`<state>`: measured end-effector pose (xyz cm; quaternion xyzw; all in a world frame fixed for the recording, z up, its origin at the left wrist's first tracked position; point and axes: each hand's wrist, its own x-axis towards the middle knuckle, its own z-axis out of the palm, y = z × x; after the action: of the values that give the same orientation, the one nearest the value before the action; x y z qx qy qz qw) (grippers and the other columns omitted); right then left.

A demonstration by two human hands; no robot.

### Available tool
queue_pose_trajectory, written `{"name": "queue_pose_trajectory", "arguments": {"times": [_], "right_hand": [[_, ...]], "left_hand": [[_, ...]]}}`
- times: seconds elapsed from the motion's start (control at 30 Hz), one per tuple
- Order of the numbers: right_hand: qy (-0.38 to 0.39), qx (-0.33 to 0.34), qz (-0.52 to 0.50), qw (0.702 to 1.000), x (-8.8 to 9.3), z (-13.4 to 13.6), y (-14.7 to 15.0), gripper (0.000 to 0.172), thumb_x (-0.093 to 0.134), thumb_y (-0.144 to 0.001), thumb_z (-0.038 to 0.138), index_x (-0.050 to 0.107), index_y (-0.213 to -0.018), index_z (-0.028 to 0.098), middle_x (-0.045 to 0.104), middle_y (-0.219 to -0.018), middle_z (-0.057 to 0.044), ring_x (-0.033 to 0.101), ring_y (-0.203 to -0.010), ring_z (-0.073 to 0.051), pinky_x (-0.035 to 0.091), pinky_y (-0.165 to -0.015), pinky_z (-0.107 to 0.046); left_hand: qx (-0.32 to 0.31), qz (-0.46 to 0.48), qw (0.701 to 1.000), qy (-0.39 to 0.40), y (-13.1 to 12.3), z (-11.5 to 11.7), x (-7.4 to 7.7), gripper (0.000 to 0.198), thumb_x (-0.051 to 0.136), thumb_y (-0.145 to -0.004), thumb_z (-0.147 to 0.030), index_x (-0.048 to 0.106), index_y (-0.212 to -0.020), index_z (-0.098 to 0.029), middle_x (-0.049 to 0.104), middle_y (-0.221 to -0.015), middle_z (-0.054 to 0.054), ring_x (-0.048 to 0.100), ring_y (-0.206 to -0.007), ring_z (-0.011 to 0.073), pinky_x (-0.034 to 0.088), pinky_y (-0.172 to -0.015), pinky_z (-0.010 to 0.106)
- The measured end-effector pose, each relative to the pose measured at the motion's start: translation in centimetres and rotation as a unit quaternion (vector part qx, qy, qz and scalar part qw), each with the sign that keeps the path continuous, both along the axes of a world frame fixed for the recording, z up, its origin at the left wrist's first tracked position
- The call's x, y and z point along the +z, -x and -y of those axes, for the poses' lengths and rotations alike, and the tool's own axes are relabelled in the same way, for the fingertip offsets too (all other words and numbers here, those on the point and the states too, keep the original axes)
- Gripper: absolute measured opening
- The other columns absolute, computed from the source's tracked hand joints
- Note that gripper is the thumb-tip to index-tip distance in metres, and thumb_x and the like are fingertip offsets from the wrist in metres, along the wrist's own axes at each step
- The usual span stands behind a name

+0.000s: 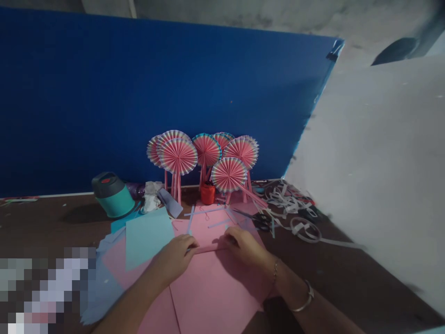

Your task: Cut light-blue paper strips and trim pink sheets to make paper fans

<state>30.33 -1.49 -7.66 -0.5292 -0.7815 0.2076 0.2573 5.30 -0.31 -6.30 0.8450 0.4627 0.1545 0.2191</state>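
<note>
Pink paper strip (208, 249) lies across a pink card sheet (215, 292) on the tabletop (62, 222), its ends pinched by the left hand (174, 258) and right hand (243, 246), both closed on it. Pleated paper fans (205, 157) on pink sticks stand beyond, with black-handled scissors (260, 220) off to the right.

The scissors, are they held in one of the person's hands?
No, the black-handled scissors lie apart, beyond the right hand, which holds a rolled pink paper strip.
</note>
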Motion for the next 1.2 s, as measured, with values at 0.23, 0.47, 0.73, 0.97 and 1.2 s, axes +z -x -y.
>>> {"name": "queue_pose_trajectory", "arguments": {"times": [0.23,0.47,0.73,0.97,1.2], "right_hand": [[-0.019,0.012,-0.058,0.998,0.1,-0.6,-0.2,0.013,0.058,-0.083,0.014,0.067,-0.075,0.017,0.065,-0.08,-0.004,0.059,-0.077,-0.016,0.044,-0.071,-0.025],[0.084,-0.103,-0.13,0.983,-0.4,-1.3,0.3,0.014,0.066,-0.076,0.027,0.061,-0.067,0.016,0.066,-0.067,-0.002,0.057,-0.064,-0.014,0.039,-0.056,-0.022],[0.092,-0.146,-0.158,0.972,-0.3,-1.8,0.6,0.005,0.063,-0.066,0.017,0.06,-0.069,0.017,0.063,-0.064,0.002,0.055,-0.062,-0.013,0.038,-0.053,-0.021],[0.089,-0.154,-0.166,0.97,-0.5,-2.0,0.7,0.008,0.063,-0.063,0.017,0.058,-0.068,0.017,0.059,-0.061,0.002,0.052,-0.058,-0.012,0.036,-0.051,-0.02],[0.07,-0.134,-0.17,0.974,-1.4,-2.1,0.7,0.01,0.061,-0.069,0.026,0.058,-0.07,0.016,0.06,-0.061,0.0,0.054,-0.058,-0.013,0.037,-0.052,-0.022]], "left_hand": [[0.005,0.022,1.0,0.013,0.2,-0.7,-0.5,0.028,0.041,-0.09,-0.022,0.069,-0.094,-0.022,0.069,-0.098,0.004,0.061,-0.096,0.019,0.043,-0.088,0.031],[0.048,0.003,0.999,0.015,0.2,-0.8,-1.1,0.031,0.039,-0.092,-0.027,0.07,-0.097,-0.023,0.064,-0.097,0.005,0.061,-0.092,0.0201,0.043,-0.086,0.032],[0.092,0.02,0.995,0.025,-0.2,-0.6,-0.9,0.022,0.044,-0.086,-0.019,0.062,-0.098,-0.023,0.066,-0.101,0.004,0.061,-0.092,0.0183,0.042,-0.083,0.03],[0.085,-0.003,0.996,0.008,-0.3,-0.6,-0.8,0.018,0.042,-0.087,-0.019,0.06,-0.085,-0.023,0.064,-0.093,0.003,0.06,-0.087,0.0185,0.042,-0.079,0.029],[0.086,-0.027,0.996,0.003,-0.5,-0.5,-0.5,0.021,0.042,-0.09,-0.02,0.062,-0.086,-0.023,0.063,-0.092,0.003,0.06,-0.086,0.018,0.041,-0.078,0.028]]}}
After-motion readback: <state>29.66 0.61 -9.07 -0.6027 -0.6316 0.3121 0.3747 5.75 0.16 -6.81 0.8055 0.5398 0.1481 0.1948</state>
